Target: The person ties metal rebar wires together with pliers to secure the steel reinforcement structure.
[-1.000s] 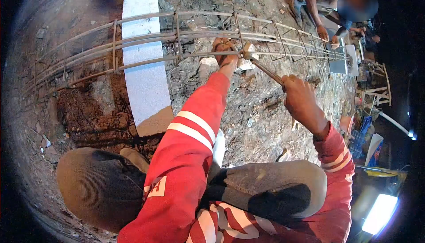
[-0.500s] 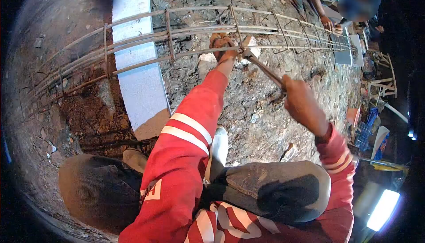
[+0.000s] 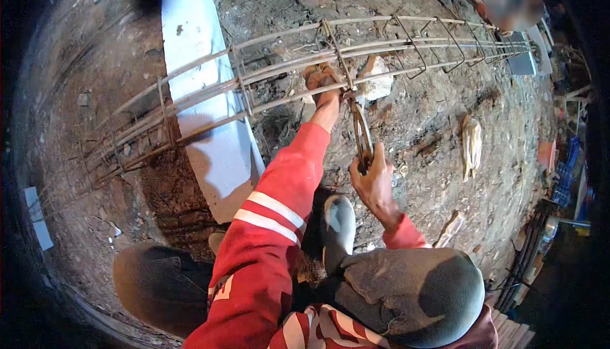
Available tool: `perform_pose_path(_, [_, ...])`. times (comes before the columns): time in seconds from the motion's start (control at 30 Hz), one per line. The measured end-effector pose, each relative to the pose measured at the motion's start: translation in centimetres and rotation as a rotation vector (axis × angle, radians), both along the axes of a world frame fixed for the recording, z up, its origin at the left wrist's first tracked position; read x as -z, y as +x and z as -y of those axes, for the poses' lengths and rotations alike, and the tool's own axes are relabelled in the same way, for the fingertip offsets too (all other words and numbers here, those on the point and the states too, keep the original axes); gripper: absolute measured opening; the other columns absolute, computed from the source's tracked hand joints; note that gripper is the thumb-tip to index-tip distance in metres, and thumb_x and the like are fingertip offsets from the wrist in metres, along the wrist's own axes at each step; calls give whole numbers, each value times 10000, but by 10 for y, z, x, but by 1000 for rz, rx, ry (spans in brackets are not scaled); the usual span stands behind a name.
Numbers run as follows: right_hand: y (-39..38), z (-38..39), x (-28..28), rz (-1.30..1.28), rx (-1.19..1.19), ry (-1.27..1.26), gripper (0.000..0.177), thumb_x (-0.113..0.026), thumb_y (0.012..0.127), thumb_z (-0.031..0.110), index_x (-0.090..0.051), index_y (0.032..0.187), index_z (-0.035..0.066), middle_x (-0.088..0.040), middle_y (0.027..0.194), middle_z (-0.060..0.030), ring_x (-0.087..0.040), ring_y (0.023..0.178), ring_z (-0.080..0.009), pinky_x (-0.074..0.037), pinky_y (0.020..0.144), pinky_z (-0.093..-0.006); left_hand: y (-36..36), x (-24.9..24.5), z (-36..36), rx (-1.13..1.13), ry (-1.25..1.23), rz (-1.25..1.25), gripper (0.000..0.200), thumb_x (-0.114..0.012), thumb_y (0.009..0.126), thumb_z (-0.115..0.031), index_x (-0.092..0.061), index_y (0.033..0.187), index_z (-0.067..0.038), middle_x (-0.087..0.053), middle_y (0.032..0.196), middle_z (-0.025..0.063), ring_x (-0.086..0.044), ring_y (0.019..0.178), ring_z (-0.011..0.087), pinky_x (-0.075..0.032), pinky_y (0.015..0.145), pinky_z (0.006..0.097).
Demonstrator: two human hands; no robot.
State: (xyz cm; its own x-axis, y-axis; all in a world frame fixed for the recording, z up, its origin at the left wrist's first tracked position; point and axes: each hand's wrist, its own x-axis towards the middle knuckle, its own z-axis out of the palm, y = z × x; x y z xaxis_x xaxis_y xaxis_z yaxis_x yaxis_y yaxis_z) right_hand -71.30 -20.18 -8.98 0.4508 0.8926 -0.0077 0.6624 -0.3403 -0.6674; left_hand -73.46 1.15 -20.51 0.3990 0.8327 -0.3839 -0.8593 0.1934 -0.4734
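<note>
Fingers of the left hand wrap the long rusty rebar cage lying across the dirt, those of the right hand clamp metal pincers at its middle stirrup joint, whose tie looks unfinished.

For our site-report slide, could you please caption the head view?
Worker's left hand grips a rebar cage; right hand holds pincers at a stirrup joint.

- Bare earth ground, rough with stones and rubble, reddish-brown at the left
- A long white board lies flat on it
- A pale rock sits near the middle
- Blue crates stand at the dim right edge
</note>
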Motion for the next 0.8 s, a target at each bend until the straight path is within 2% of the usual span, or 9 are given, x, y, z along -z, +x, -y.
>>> perform_pose_path(0.07, [6, 4, -18, -19, -53, -26, 251, -655, 843, 87, -435, 937, 10, -598, 622, -183, -634, 552, -397, -471, 486, -437, -4, 3, -1, 19, 9, -2, 77, -596, 786, -46, -594, 722, -89, -575, 713, 45, -560, 609, 165, -468, 516, 329])
perform_pose_path(0.3, [19, -17, 54, -133, -105, 43, 364, -710, 828, 150, -466, 1033, -26, -619, 691, -229, -640, 640, -430, -496, 541, -445, -28, 6, -4, 137, 66, 12, 113, -591, 797, -63, -603, 689, -95, -588, 690, 50, -569, 584, 179, -467, 506, 361])
perform_pose_path(0.4, [0, -4, 11, -290, -35, 48, 240, -695, 842, 119, -509, 936, -1, -636, 682, -153, -629, 539, -295, -485, 497, -395, -40, 12, 2, 205, 27, 141, 131, -589, 802, -70, -607, 675, -98, -594, 680, 52, -573, 573, 185, -467, 502, 374])
perform_pose_path(0.47, [6, 14, 7, -1054, -144, -149, 315, -705, 836, 81, -502, 1073, 36, -570, 686, -36, -541, 487, -118, -464, 461, -276, -46, 16, 7, 157, -225, 609, 143, -587, 805, -75, -609, 665, -99, -598, 673, 53, -576, 566, 189, -467, 499, 383])
perform_pose_path(0.53, [20, 23, 12, -1291, -187, -139, 342, -701, 840, 98, -491, 1101, 35, -557, 692, -28, -525, 485, -109, -451, 454, -271, -49, 17, 10, -16, -766, 1353, 155, -586, 808, -79, -612, 656, -101, -602, 667, 55, -579, 559, 193, -466, 496, 392])
perform_pose_path(0.67, [27, 15, 41, -2286, -412, -175, 453, -687, 854, 165, -445, 1214, 30, -507, 715, 4, -463, 476, -72, -397, 424, -252, -54, 14, -1, -41, -1029, 1723, 181, -583, 814, -89, -617, 637, -105, -609, 653, 57, -584, 545, 201, -466, 491, 411])
perform_pose_path(0.7, [25, 12, 22, -2290, -427, -180, 453, -687, 854, 165, -445, 1214, 30, -507, 715, 4, -463, 476, -72, -397, 424, -252, -55, 12, -6, -44, -1051, 1753, 187, -582, 815, -91, -618, 632, -106, -611, 650, 58, -586, 541, 203, -466, 489, 415])
perform_pose_path(0.77, [30, 11, -16, -1234, -126, -257, 488, -641, 864, 142, -437, 1289, 18, -539, 739, -47, -515, 527, -157, -454, 485, -312, -58, 8, -9, -21, -1073, 1788, 200, -581, 819, -96, -621, 623, -107, -615, 644, 59, -588, 534, 207, -465, 487, 424])
perform_pose_path(0.8, [34, 13, -16, -1232, -130, -249, 488, -641, 864, 142, -437, 1289, 18, -539, 739, -47, -515, 527, -157, -454, 485, -312, -59, 7, -10, -11, -1083, 1803, 206, -580, 820, -99, -622, 618, -108, -617, 640, 60, -590, 530, 209, -465, 485, 429])
